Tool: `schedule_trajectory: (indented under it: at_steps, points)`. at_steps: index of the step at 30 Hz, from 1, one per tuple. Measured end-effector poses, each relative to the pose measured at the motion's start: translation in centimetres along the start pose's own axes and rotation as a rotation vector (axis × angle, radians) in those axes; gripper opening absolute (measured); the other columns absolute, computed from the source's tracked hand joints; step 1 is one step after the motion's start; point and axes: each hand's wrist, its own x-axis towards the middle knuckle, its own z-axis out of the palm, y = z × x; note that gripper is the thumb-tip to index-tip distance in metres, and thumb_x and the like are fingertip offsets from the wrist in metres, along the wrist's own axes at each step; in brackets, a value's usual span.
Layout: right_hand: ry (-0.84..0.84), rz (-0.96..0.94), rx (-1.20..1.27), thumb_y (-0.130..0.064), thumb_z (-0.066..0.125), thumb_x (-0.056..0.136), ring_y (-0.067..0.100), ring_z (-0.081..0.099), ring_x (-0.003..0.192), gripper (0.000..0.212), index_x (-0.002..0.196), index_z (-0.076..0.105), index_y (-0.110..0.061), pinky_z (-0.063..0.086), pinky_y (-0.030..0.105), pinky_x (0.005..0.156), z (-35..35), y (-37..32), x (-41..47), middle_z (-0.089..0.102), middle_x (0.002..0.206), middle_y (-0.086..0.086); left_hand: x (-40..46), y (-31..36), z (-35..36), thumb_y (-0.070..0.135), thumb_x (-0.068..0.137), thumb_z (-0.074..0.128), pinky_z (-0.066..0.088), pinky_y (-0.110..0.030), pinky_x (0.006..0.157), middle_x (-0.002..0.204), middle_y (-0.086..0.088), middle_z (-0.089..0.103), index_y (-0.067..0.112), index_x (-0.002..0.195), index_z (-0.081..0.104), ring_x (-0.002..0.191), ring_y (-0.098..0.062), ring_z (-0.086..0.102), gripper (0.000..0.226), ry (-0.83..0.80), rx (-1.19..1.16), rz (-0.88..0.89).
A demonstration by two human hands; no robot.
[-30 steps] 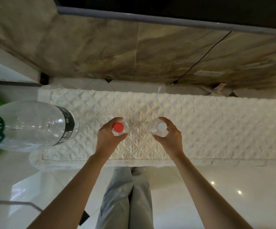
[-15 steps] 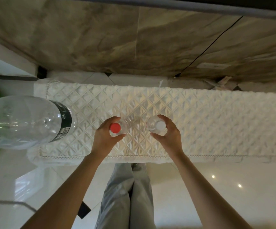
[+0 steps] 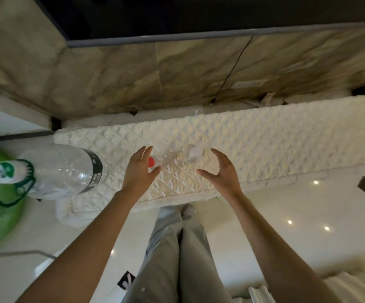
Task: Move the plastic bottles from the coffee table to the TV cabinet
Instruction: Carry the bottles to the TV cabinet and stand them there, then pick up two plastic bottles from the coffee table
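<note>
Two small clear plastic bottles stand upright on the TV cabinet's white quilted cover [image 3: 253, 141]. One has a red cap [image 3: 152, 162], the other a white cap [image 3: 195, 151]. My left hand [image 3: 140, 169] is open just left of the red-capped bottle, fingers spread and no longer around it. Open as well, my right hand [image 3: 220, 171] hovers to the right of and slightly nearer than the white-capped bottle, apart from it.
A large clear bottle [image 3: 63, 171] with a dark label and white-green cap stands at the cover's left end. A green basin [image 3: 0, 215] lies on the floor at left. Behind the cabinet rises a marble wall [image 3: 133, 77] with a black cable [image 3: 231, 71]. My grey trouser legs show below.
Both hands have let go of the two small bottles and opened, drawing back slightly. The bottles now stand free on the cover. The view has tilted and shifted.
</note>
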Motion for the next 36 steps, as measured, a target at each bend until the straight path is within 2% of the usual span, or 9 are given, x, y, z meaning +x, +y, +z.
schedule_trajectory:
  at_steps: [3,6,14,20,24,31,36]
  points:
    - [0.082,0.055,0.023,-0.047,0.063,0.085,0.018,0.039,0.133,0.066,0.14,0.04,-0.017,0.031,0.026,0.101,-1.0,0.4,-3.4,0.044,0.143,0.003,-1.9,1.8,-1.1,0.026,0.087,0.064,0.041,-0.045,0.1,0.135,-0.017,0.051,0.007,0.131,0.051,0.123,-0.034,0.047,0.05,0.099,0.206,0.112]
    - [0.208,0.105,0.024,-0.046,0.054,0.091,0.022,0.043,0.129,0.056,0.137,0.045,-0.015,0.034,0.029,0.101,-2.0,1.6,-7.3,0.049,0.139,0.006,-3.9,3.2,-1.2,0.023,0.087,0.063,0.042,-0.05,0.099,0.129,-0.02,0.055,0.004,0.124,0.057,0.119,-0.038,0.05,0.042,0.135,0.295,0.217]
    - [0.445,0.258,-0.108,-0.033,0.05,0.095,0.026,0.037,0.134,0.043,0.132,0.051,-0.01,0.038,0.042,0.105,-3.6,6.1,-18.9,0.045,0.142,0.011,-8.9,8.7,1.2,0.029,0.086,0.064,0.043,-0.051,0.098,0.129,-0.016,0.057,0.008,0.125,0.057,0.119,-0.036,0.051,0.045,0.007,0.441,0.391]
    - [0.568,0.47,-0.153,-0.032,0.047,0.097,0.029,0.037,0.134,0.043,0.134,0.049,-0.01,0.034,0.042,0.108,-4.6,11.1,-27.5,0.045,0.142,0.013,-12.6,15.3,4.7,0.036,0.091,0.055,0.035,-0.048,0.105,0.139,-0.013,0.049,0.013,0.133,0.05,0.128,-0.032,0.043,0.048,-0.042,0.537,0.575]
    - [0.63,0.573,-0.118,-0.033,0.044,0.098,0.029,0.036,0.135,0.045,0.135,0.047,-0.009,0.032,0.043,0.111,-5.7,14.6,-33.7,0.045,0.143,0.014,-16.7,20.2,8.4,0.036,0.094,0.05,0.03,-0.047,0.108,0.142,-0.01,0.045,0.015,0.135,0.048,0.131,-0.03,0.039,0.046,-0.082,0.537,0.656]
    - [0.762,0.723,-0.058,-0.031,0.046,0.098,0.03,0.038,0.134,0.042,0.133,0.05,-0.009,0.033,0.043,0.109,-8.4,20.7,-45.1,0.048,0.14,0.015,-27.4,29.8,15.9,0.024,0.09,0.055,0.032,-0.046,0.102,0.132,-0.015,0.052,0.008,0.129,0.053,0.121,-0.033,0.046,0.042,-0.195,0.407,0.861]
    - [0.866,0.842,0.04,-0.029,0.047,0.098,0.03,0.038,0.132,0.041,0.133,0.05,-0.007,0.033,0.043,0.109,-9.6,24.2,-51.7,0.047,0.139,0.015,-32.0,34.2,19.9,0.023,0.086,0.061,0.036,-0.046,0.097,0.126,-0.014,0.056,0.01,0.126,0.056,0.117,-0.033,0.049,0.042,-0.252,0.427,1.067]
